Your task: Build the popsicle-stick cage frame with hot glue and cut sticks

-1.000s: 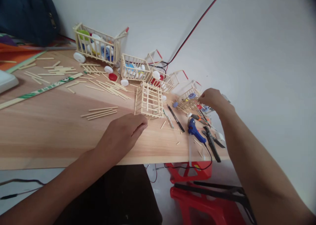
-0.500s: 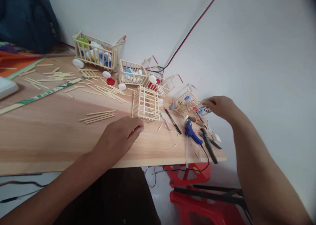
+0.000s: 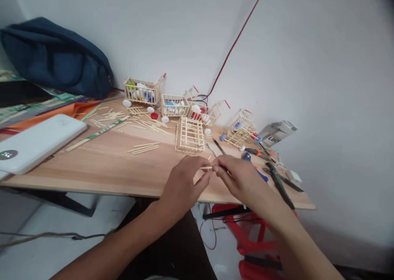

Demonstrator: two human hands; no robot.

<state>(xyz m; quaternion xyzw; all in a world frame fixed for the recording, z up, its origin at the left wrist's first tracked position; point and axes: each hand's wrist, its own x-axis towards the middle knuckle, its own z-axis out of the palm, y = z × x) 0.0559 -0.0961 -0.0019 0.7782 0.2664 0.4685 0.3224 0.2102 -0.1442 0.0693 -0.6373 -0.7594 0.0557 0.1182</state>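
Over the front of the wooden table, my left hand (image 3: 186, 181) and my right hand (image 3: 241, 177) meet, fingertips almost touching. A short, thin wooden stick (image 3: 205, 167) runs between them, pinched by the thumb and fingers of both; its right end is hidden in my right fingers. Just beyond lies a slatted stick frame (image 3: 190, 134), like a small cart basket. To its left is a little group of loose sticks (image 3: 144, 148). My right hand partly covers a blue glue gun (image 3: 247, 157), and a black pen (image 3: 219, 146) lies behind the hands.
Stick-built carts (image 3: 141, 92) filled with bottle caps line the wall. Pliers (image 3: 280, 185) and a box (image 3: 278, 132) are at right. A white power bank (image 3: 43, 138) and blue bag (image 3: 58, 58) occupy the left. A red stool (image 3: 255, 243) stands below the table edge.
My right hand has come from the far right, beside the carts, to the middle and met my left hand. The stick now shows between them. The view has turned left.
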